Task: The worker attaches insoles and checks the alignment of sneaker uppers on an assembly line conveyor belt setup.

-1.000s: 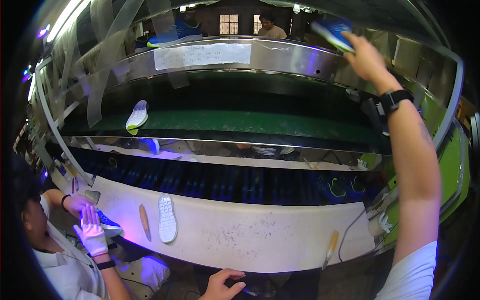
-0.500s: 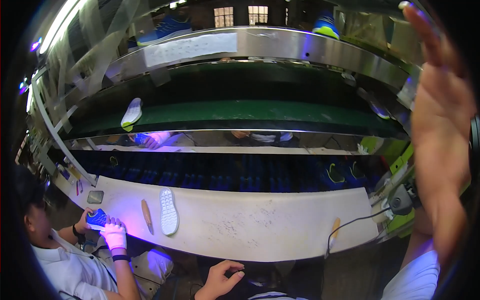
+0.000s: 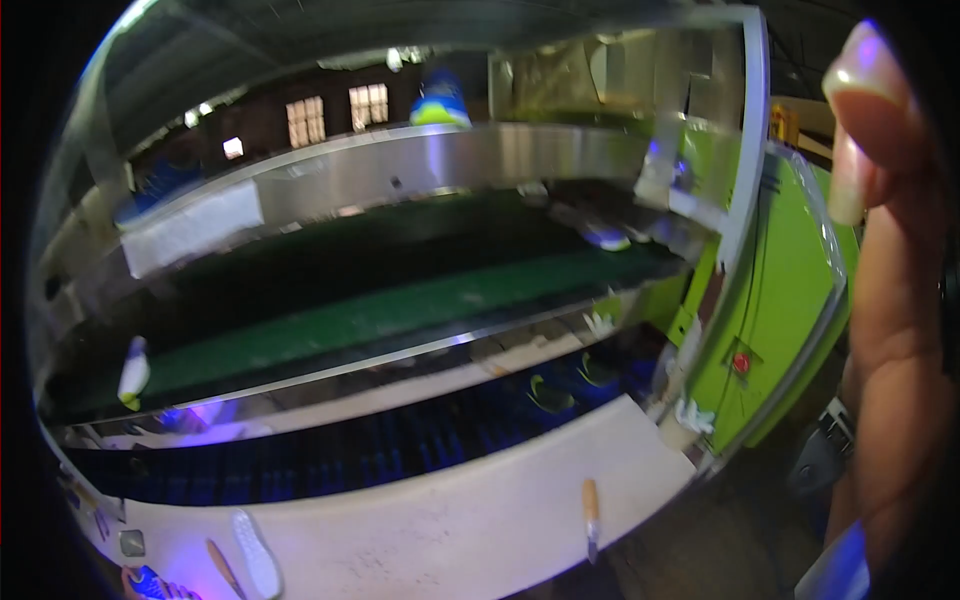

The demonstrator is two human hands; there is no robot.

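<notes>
My right hand [image 3: 885, 150] is raised close to the camera at the right edge, its fingertips large and partly bent. No held thing shows in it, and part of the hand is cut off by the dark rim. My left hand is out of the picture. Below, on the white curved worktable [image 3: 430, 540], lie a wooden-handled tool [image 3: 590, 508] near the right end and a white shoe sole [image 3: 257, 553] near the left. Beside the sole is a second slim wooden-handled tool [image 3: 225, 567].
A co-worker's hand and a blue shoe [image 3: 148, 582] show at the lower left. Beyond the table run a dark rack [image 3: 330, 470] and a green conveyor belt [image 3: 400, 310] carrying a sole [image 3: 133, 372]. A green machine panel [image 3: 770, 300] with a red button stands on the right.
The view has swung right and tilted, bringing the green panel into sight. My left hand has left the picture. My right hand stays raised, its fingers now more bent.
</notes>
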